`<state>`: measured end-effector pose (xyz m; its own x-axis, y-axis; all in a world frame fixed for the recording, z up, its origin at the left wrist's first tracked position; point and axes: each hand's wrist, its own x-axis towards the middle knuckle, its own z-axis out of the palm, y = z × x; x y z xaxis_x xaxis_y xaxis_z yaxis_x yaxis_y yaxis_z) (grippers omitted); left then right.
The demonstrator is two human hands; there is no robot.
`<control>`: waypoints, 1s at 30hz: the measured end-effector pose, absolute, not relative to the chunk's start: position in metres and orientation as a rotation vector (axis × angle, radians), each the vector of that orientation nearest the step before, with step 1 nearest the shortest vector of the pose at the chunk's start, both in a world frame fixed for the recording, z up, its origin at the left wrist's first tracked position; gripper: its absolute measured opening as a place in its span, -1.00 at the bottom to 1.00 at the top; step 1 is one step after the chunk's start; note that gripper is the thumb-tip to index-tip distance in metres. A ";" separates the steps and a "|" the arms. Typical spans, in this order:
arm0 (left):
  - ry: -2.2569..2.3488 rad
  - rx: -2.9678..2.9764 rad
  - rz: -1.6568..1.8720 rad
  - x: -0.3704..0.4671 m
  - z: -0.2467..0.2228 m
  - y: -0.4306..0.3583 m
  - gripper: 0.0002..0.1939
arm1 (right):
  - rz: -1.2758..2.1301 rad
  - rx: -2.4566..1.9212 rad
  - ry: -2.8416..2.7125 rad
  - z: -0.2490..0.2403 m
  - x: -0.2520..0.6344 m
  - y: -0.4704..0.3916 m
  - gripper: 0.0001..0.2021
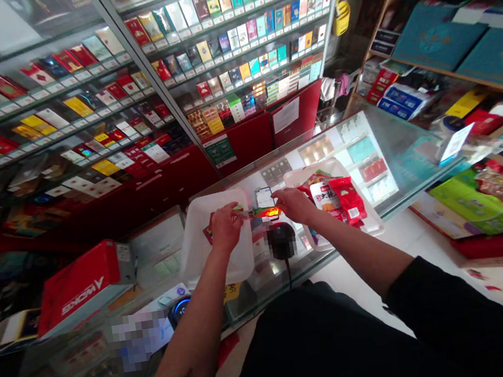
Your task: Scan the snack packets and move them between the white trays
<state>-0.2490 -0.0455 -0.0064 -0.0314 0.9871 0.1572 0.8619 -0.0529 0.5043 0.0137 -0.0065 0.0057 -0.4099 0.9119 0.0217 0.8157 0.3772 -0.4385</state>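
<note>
Between my two hands a small shiny packet [264, 212], orange, red and green, is stretched out above the glass counter. My left hand [227, 225] pinches its left end, over the edge of a white plastic bin [202, 255] that has a dark red packet inside. On the packet's right end, the fingers of my right hand [295, 205] are closed, beside a second white bin [372, 221] with red and white snack packets [349, 201]. A black round device [282, 240] on a cable stands just below the packet, and a phone-like screen [264, 198] lies behind it.
The glass counter [400, 172] runs across the view. A red box [84, 286] sits at its left, near a round device with a blue ring [182, 309]. Shelves of small boxes [229, 40] rise behind. Teal boxes [436, 35] fill a right shelf, above a green box [494, 202].
</note>
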 end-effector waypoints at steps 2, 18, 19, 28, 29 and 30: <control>1.962 2.000 0.731 -0.246 -0.004 -0.044 -0.62 | 0.517 -1.508 -2.362 0.008 0.018 -0.006 -0.63; 1.776 2.120 0.891 -0.158 0.038 -0.022 -0.93 | 0.260 -1.421 -2.247 0.036 0.101 0.029 -0.79; 1.758 2.142 0.892 -0.150 0.037 -0.019 -0.93 | 0.235 -1.441 -2.235 0.036 0.109 0.032 -0.79; 1.621 2.332 0.735 -0.079 0.023 0.008 -0.87 | 0.097 -1.605 -2.198 0.021 0.175 0.045 -0.77; 1.613 2.350 0.714 -0.072 0.022 0.010 -0.86 | 0.091 -1.620 -2.196 0.019 0.181 0.046 -0.77; 1.604 2.367 0.693 -0.066 0.021 0.013 -0.86 | 0.085 -1.634 -2.194 0.017 0.186 0.046 -0.76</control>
<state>-0.0660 0.0130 0.0212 0.3014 0.9152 0.2676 0.8220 -0.3916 0.4135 0.1861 0.0464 0.0173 -0.2351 0.9307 0.2801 0.9063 0.3140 -0.2827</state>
